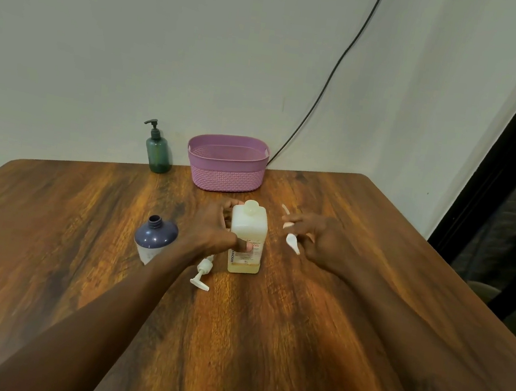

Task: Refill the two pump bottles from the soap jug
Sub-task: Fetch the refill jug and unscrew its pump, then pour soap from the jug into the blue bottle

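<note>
L grip (213, 227) holds soap jug (250, 227) marked "BIOCHE.."; R grip (321, 243) holds white piece (293, 243).

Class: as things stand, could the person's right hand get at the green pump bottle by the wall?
Probably not easily. The right hand holds a small white piece, and the soap jug, the left hand gripping it and the pink basket lie between it and the green pump bottle.

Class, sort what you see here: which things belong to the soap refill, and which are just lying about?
For the job: soap jug, gripped by the left hand; open purple bottle; loose white pump head; green pump bottle; small white piece in the right hand.
Lying about: pink basket; black cable.
</note>
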The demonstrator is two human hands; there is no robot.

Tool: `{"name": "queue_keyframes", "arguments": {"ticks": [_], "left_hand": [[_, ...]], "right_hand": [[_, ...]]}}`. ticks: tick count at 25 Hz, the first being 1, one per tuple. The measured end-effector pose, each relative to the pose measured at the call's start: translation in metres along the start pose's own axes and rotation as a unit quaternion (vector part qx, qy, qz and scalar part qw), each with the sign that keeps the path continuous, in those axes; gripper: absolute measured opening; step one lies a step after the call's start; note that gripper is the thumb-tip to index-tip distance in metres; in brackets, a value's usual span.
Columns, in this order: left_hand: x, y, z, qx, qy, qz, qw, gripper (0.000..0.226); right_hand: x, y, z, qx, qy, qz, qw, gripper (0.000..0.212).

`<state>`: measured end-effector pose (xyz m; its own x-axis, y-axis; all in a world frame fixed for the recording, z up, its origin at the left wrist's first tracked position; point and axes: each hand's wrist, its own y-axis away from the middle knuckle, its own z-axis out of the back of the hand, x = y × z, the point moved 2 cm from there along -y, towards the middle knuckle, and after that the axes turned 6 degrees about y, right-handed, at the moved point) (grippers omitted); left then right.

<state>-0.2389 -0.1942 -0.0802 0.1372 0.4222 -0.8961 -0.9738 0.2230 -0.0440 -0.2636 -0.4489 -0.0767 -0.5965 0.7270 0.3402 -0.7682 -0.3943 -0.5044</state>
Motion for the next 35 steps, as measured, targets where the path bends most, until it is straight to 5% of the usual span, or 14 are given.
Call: {"name": "queue_keyframes", "arguments": {"ticks": [4,13,20,27,35], "left_hand": [[0.000,0.000,-0.003,0.008,0.017,-0.001,1.000,0.087],[0.002,0.001,-0.002,0.018,-0.017,-0.013,1.000,0.095],[-0.016,0.015,0.021,-0.009,-0.061,-0.083,0.995,0.100],[-0.022,0.037,0.090,-0.049,-0.200,-0.134,0.969,0.096],[0.031,0.075,0.133,-0.049,-0.168,-0.035,0.984,0.110]], "right_hand": [[-0.015,0.016,-0.030,0.118,0.088,0.004,0.989,0.023],[-0.017,0.028,-0.047,0.212,0.144,-0.023,0.966,0.036],[0.017,0.010,-0.024,0.009,-0.079,-0.155,0.985,0.046],[0.041,-0.023,-0.047,0.076,-0.268,-0.189,0.942,0.103],[0.041,-0.033,-0.068,0.037,-0.302,-0.185,0.934,0.088]]}}
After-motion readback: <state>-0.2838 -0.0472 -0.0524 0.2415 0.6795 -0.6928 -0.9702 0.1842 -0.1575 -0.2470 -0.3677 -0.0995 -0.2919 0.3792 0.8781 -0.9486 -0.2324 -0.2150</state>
